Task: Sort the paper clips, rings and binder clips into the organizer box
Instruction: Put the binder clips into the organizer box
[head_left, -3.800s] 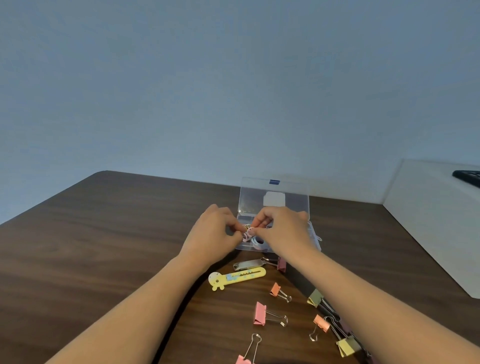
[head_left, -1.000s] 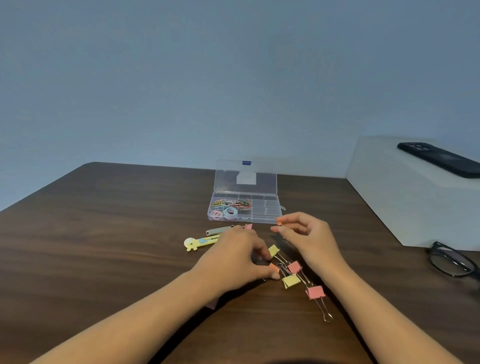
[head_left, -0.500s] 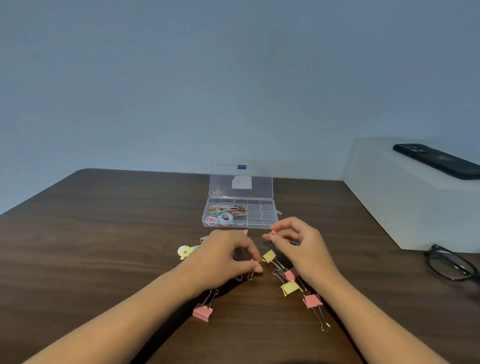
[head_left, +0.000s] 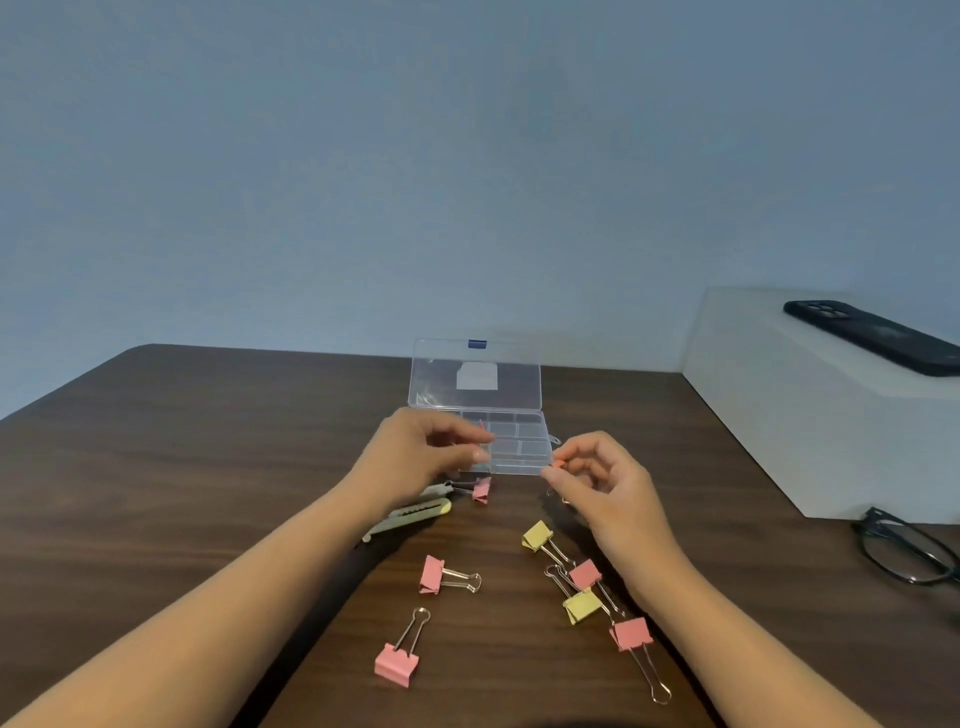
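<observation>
Here the right hand (head_left: 605, 486) makes a tight grip, with thumb and forefinger pinching a small orange binder clip (head_left: 559, 462) just off the front right corner of the organizer box (head_left: 519, 449). The left hand (head_left: 426, 452) is curled at the box's front left. A pink sliver shows by its fingertips, but I cannot tell whether its grip has hold of anything.

The box stands on the desk (head_left: 208, 467) with its lid (head_left: 475, 374) raised at the back. The binder clips seem barely begun. The compartments that show on the box's right side look empty. At least seven clips lie loose in front of the box: a small pink binder clip (head_left: 482, 489) is nearest it, with a yellow binder clip (head_left: 537, 535) and others further out.

The box's left compartments are hidden behind the left hand, so any paper clips and rings there cannot be checked. A utility knife (head_left: 415, 512), in front of the box, is partly covered by the left forearm.
</observation>
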